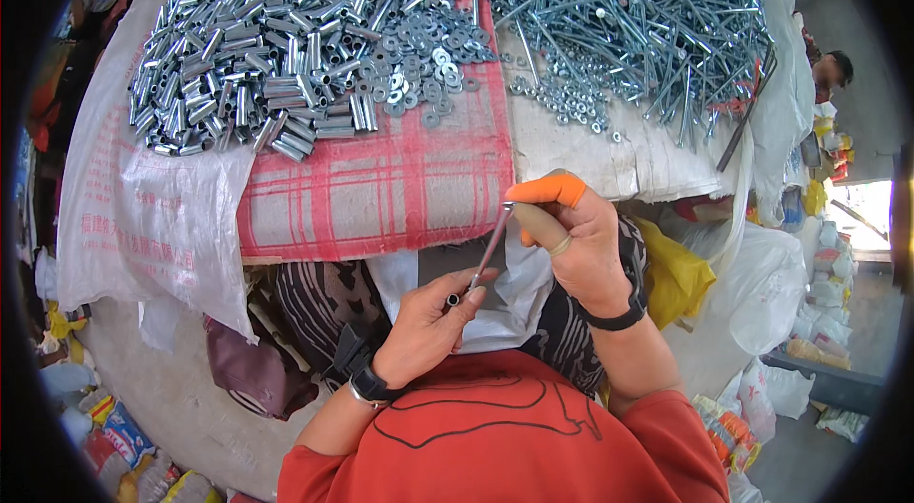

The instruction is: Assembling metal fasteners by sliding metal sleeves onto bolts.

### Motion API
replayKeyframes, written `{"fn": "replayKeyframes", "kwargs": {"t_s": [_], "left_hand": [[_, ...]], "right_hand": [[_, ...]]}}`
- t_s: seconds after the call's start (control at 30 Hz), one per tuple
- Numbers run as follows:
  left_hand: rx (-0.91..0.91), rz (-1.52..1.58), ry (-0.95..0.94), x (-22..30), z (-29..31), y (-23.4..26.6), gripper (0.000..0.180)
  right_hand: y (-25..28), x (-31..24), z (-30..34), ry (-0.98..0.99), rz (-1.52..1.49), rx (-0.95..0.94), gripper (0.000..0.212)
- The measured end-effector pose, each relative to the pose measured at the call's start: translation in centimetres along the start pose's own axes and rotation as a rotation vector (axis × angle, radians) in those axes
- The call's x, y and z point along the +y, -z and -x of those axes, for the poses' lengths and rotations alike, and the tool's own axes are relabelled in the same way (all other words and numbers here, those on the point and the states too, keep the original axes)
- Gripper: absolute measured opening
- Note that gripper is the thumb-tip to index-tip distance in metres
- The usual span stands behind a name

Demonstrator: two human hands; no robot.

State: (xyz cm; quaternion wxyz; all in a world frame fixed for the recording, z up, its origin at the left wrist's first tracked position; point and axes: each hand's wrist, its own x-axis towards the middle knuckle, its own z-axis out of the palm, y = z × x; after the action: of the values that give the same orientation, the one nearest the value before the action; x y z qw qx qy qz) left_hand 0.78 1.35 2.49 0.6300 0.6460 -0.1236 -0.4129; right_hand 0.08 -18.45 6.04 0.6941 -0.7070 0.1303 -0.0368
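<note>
A long thin metal bolt slants up between my two hands above my lap. My left hand is closed round its lower end, and the dark open end of a short metal tube shows between the fingers. My right hand wears an orange finger cover and a tan one, and those fingers pinch the bolt's upper end. A small bright piece sits at that end; whether it is a nut or the bolt's head I cannot make out. Beyond my hands lies the table's red-checked cloth.
Across the table lie heaps of short metal tubes, flat washers, small nuts and long bolts. A dark rod lies at the right edge. White plastic sheeting hangs at the left; a yellow bag is at the right.
</note>
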Motion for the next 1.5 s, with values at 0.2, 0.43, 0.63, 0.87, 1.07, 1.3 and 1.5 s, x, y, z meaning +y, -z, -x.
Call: {"fn": "replayKeyframes", "kwargs": {"t_s": [0.2,0.43,0.63,0.87,1.07,1.3,1.5], "left_hand": [[0.072,-0.17,-0.223,-2.1,-0.2,-1.3,0.029],[0.189,-0.336,-0.26,-1.8,-0.2,-1.5,0.029],[0.259,-0.612,-0.435,-1.1,-1.2,-2.4,0.029],[0.002,0.008,-0.042,-2.6,-0.9,-1.5,0.022],[-0.033,0.014,0.034,0.1,-0.2,-2.2,0.036],[-0.001,-0.022,0.005,0.0,-0.4,-2.0,0.037],[0.076,-0.053,0.021,1.2,0.8,-2.7,0.037]], "right_hand": [[0.4,-0.1,2.4,0.402,0.478,0.123,0.024],[1.7,-0.8,3.6,0.172,0.238,0.029,0.023],[3.6,0.0,3.5,-0.211,-0.228,0.052,0.014],[3.6,1.8,0.8,0.1,0.276,-0.16,0.027],[11.9,2.5,-4.6,0.194,1.036,0.498,0.018],[12.4,3.9,-5.7,0.224,1.036,0.5,0.015],[9.6,3.5,-4.2,0.343,0.725,0.429,0.019]]}}
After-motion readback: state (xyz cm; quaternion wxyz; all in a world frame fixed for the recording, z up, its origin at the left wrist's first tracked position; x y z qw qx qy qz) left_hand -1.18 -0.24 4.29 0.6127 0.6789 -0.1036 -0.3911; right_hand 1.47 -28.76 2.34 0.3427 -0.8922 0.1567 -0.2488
